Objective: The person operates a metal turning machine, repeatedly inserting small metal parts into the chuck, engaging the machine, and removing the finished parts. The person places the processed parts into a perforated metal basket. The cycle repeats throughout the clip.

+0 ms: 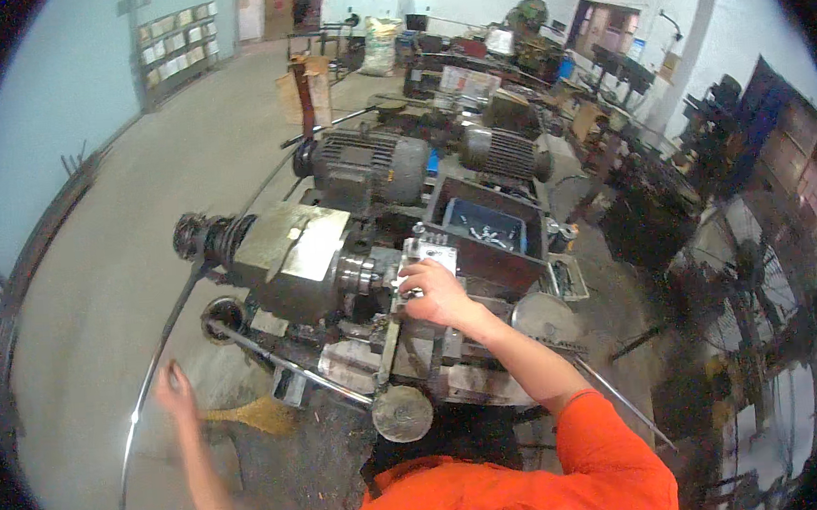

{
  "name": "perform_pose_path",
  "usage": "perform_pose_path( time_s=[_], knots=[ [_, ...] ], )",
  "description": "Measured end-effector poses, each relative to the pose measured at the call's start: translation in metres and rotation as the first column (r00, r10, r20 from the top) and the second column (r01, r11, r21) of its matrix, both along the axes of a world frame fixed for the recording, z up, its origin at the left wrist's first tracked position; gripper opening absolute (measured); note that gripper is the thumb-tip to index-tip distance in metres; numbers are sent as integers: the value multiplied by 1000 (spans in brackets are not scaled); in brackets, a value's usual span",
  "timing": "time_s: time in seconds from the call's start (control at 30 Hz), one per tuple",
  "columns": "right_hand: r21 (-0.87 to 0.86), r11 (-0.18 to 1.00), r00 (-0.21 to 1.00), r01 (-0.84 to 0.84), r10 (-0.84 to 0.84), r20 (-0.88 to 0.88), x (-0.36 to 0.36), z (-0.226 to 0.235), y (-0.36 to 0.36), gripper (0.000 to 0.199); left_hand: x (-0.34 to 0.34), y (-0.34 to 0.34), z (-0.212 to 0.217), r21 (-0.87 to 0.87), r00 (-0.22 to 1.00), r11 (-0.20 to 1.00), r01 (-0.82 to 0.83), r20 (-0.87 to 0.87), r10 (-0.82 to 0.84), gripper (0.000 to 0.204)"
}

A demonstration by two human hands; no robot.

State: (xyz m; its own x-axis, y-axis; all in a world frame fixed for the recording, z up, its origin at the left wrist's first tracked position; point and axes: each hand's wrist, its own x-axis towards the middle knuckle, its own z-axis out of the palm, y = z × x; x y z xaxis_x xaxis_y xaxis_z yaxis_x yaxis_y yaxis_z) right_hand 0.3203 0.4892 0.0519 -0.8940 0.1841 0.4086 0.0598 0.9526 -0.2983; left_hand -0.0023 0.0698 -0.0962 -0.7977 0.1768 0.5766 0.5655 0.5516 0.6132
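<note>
One left hand (pixel 176 393): I see fingers loosely open, just beside the rod (pixel 136 418).
Right hand (pixel 437 296): on my feed, fingers bent over the metal block (pixel 435 252); whether they grip, I can't tell.
Block: right of the chuck (pixel 360 273), beside the bin (pixel 491 262).

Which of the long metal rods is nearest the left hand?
The thin, bent metal rod sloping down beside the left hand; the straight silver bar and thin lower-right rod are farther off.
</note>
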Motion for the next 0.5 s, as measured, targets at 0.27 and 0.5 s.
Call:
perform_pose_path(
  time_s=[0.27,0.5],
  knots=[
    [-73,960,963,269,-267,34,176,-14,26,33,59,100,-199,-631,871,654,417,484,-89,36],
    [-130,735,742,666,-632,224,304,-49,24,33,28,95,-148,-915,928,225,334,278,-247,25]
  ],
)
